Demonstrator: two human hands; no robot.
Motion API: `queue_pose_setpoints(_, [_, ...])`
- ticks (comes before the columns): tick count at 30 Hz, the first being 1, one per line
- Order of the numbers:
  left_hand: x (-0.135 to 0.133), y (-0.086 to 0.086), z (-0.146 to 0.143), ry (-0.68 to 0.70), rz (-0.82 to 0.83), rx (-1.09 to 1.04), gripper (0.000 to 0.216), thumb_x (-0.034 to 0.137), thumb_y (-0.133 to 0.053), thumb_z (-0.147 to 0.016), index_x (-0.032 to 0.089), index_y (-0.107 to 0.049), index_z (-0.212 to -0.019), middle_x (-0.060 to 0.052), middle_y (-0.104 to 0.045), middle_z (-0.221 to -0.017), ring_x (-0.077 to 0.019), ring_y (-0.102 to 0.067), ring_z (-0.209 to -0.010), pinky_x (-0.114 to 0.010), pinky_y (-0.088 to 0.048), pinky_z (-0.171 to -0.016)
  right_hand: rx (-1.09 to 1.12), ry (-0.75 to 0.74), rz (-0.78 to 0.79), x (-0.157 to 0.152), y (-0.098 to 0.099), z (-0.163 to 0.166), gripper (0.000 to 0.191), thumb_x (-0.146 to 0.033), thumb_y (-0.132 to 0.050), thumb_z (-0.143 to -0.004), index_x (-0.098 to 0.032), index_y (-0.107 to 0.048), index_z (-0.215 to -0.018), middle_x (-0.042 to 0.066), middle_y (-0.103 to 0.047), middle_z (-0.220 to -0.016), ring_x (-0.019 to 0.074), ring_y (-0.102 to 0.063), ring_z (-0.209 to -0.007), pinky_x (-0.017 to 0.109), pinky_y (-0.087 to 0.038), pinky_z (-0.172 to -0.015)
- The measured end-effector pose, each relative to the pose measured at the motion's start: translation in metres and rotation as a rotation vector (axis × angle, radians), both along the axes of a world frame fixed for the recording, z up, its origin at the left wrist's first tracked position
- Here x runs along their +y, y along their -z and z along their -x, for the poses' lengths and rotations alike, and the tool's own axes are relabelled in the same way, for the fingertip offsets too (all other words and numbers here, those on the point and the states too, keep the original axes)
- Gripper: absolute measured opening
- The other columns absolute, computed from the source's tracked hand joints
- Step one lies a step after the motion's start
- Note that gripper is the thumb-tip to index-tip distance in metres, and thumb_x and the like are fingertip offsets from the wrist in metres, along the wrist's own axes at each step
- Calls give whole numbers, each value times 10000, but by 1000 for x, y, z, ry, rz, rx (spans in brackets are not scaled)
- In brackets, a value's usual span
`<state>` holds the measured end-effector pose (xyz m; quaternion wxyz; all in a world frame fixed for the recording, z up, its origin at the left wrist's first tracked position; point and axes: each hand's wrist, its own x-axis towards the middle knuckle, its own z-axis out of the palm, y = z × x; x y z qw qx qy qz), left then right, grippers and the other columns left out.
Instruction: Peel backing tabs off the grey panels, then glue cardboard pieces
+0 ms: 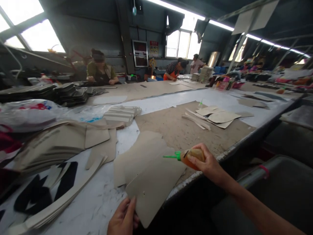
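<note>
My right hand (204, 160) is wrapped round an amber glue bottle (192, 159), whose thin green nozzle points left above the pale panels. At the near table edge my left hand (124, 217) pinches the lower left corner of a grey-beige flat panel (156, 186), its thumb on top. That panel has a rounded corner and a few small marks, and part of it juts over the table's edge. Beneath and behind it lie more overlapping panels (144, 150) of the same colour. They rest partly on a brown sheet (161, 120).
Left are stacked curved pieces (56, 140), long pale strips (66, 199), black cut pieces (34, 192) and a plastic bag (31, 112). Farther on the brown sheet lie cream pieces (220, 117). A grey bin (276, 186) stands right of the table. Other people work beyond, one seated person (100, 70) at far left.
</note>
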<state>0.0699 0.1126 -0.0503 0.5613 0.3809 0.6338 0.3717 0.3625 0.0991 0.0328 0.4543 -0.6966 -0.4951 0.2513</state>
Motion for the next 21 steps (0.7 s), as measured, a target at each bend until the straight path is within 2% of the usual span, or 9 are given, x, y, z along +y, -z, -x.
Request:
queue_pose_setpoints(4, [-1, 1, -4, -67, -5, -20, 673, 686, -688, -488, 131, -620, -865, 29, -540, -398, -129, -466, -390, -248, -377, -422, -58, 34, 24, 3, 8, -10, 345, -464, -612, -756, -225, -457, -950, -22, -531, -748, 149, -532, -657, 270, -444, -585])
queue_pose_setpoints(8, [-4, 2, -4, -64, -9, -30, 645, 663, -696, -509, 132, -623, -868, 24, -544, -409, -133, -474, -405, -249, -376, -428, -141, 48, 1, 6, 11, -11, 319, -433, -609, -758, -225, -462, -950, 0, -542, -807, 162, -545, -708, 278, -454, -609])
queue_pose_setpoints(21, [-4, 0, -6, -70, -23, -47, 606, 636, -701, -543, 130, -637, -871, 35, -531, -406, -117, -454, -391, -230, -368, -411, -268, -58, -19, 4, 6, 17, 212, -327, -567, -781, -220, -469, -935, 31, -556, -866, 190, -559, -782, 308, -464, -656])
